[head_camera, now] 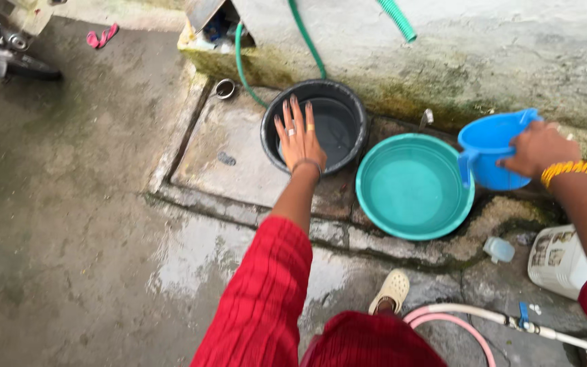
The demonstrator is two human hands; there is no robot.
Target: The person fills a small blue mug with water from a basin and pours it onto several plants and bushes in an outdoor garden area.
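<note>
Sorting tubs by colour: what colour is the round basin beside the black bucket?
Teal green round basin, head view.

Bucket (314, 126) left of basin (414, 187); jug (494, 149) above basin's right rim; hose (273, 61) behind.

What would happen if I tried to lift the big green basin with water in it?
The green basin holds water, so it would probably feel heavy. It is wide and shallow, so the water would likely slosh and spill if tilted. Its wet plastic rim might be slippery.
</note>
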